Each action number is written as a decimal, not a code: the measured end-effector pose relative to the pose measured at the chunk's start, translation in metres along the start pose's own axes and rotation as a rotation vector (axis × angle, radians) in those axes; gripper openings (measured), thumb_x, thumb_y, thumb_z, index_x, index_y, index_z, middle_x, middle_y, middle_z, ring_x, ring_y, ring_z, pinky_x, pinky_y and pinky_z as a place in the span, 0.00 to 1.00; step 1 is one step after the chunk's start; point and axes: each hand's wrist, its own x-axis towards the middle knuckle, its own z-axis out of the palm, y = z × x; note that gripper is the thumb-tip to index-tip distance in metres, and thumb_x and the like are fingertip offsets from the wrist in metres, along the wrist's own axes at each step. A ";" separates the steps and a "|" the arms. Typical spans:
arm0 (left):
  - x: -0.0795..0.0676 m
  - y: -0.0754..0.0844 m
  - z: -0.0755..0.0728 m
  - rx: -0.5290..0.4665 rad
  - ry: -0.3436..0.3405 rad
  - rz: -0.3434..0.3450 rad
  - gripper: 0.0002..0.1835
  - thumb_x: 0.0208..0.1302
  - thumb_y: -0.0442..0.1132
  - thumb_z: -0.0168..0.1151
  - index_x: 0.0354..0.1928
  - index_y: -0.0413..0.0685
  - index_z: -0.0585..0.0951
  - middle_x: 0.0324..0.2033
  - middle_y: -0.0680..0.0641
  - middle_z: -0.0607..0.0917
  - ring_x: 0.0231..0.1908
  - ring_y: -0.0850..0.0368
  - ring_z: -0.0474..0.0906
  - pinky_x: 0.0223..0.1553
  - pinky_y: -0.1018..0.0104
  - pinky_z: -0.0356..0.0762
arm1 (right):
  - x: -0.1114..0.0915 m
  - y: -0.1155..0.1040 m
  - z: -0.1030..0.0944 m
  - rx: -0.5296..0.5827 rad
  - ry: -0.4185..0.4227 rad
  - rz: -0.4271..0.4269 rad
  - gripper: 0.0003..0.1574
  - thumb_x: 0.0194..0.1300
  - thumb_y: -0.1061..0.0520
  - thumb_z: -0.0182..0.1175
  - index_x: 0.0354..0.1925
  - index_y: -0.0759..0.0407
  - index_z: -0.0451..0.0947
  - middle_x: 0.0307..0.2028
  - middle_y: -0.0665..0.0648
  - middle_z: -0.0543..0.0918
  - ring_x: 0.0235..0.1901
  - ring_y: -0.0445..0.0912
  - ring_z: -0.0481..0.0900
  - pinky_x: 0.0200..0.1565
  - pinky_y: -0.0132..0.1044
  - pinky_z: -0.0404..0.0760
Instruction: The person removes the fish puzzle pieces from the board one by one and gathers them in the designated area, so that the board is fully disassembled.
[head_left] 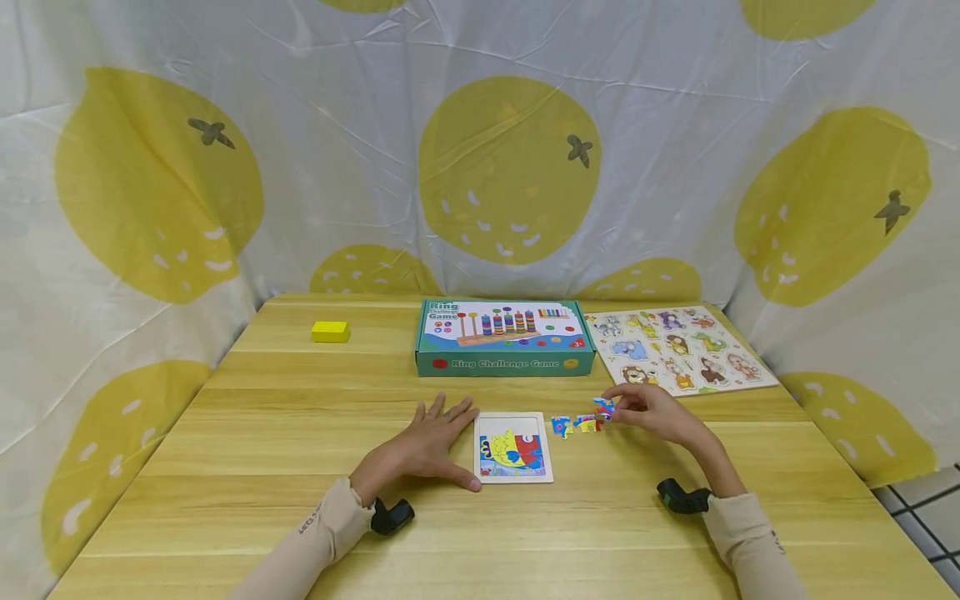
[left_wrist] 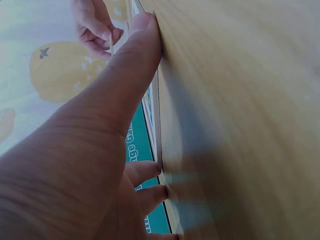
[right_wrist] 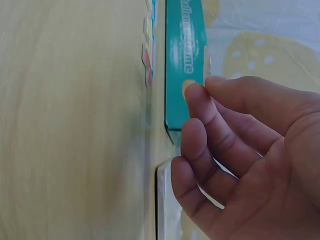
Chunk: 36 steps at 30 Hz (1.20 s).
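A small square puzzle tray point(head_left: 501, 422) lies on the table, its lower part filled with a red and yellow fish picture and its upper part bare. My left hand point(head_left: 427, 446) lies along its left side, fingers spread; thumb and fingertips touch the tray's edge in the left wrist view. To the right of the tray, my right hand point(head_left: 654, 414) pinches a blue puzzle piece point(head_left: 602, 405) between thumb and index finger. In the right wrist view that piece point(right_wrist: 207, 62) appears edge-on above the table. Loose puzzle pieces point(head_left: 561, 427) lie between the tray and this hand.
A green Ring Challenge Game box point(head_left: 504, 365) stands behind the tray. At the back right lies a wooden animal puzzle board point(head_left: 615, 367). Toward the back left is a yellow block point(head_left: 331, 332). A lemon-patterned curtain point(head_left: 510, 50) surrounds the table's back and sides.
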 end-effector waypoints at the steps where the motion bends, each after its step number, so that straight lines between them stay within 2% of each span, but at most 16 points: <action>1: 0.000 0.000 0.000 0.000 0.000 0.000 0.60 0.42 0.71 0.68 0.75 0.52 0.55 0.75 0.49 0.50 0.72 0.33 0.35 0.67 0.34 0.31 | -0.001 0.001 -0.001 0.006 0.001 0.009 0.18 0.66 0.63 0.58 0.53 0.70 0.75 0.32 0.59 0.82 0.31 0.48 0.80 0.30 0.31 0.74; 6: 0.000 0.000 0.000 0.001 -0.003 -0.004 0.60 0.42 0.72 0.68 0.75 0.52 0.55 0.75 0.50 0.50 0.72 0.33 0.35 0.68 0.34 0.31 | -0.005 0.005 -0.005 0.040 -0.024 0.019 0.18 0.66 0.65 0.58 0.52 0.73 0.74 0.32 0.62 0.83 0.32 0.45 0.80 0.30 0.30 0.73; 12: 0.000 0.000 0.000 0.002 -0.003 -0.006 0.60 0.42 0.72 0.68 0.75 0.52 0.55 0.75 0.49 0.50 0.72 0.33 0.35 0.68 0.34 0.31 | -0.008 0.009 -0.009 0.035 -0.051 0.024 0.18 0.66 0.67 0.57 0.53 0.73 0.73 0.32 0.60 0.83 0.31 0.40 0.78 0.31 0.30 0.74; 21: 0.000 0.001 -0.001 -0.003 -0.007 -0.010 0.60 0.42 0.71 0.68 0.75 0.52 0.56 0.75 0.49 0.50 0.72 0.33 0.34 0.68 0.34 0.30 | -0.010 0.015 -0.009 0.056 -0.098 0.055 0.18 0.66 0.67 0.56 0.53 0.74 0.73 0.31 0.60 0.82 0.27 0.42 0.76 0.29 0.32 0.76; 36: -0.001 0.002 -0.002 0.002 -0.009 -0.007 0.60 0.43 0.71 0.68 0.75 0.51 0.55 0.75 0.48 0.50 0.72 0.33 0.35 0.68 0.34 0.31 | -0.009 0.015 -0.005 0.067 -0.119 0.039 0.17 0.66 0.67 0.55 0.52 0.75 0.73 0.29 0.60 0.81 0.25 0.41 0.72 0.27 0.30 0.72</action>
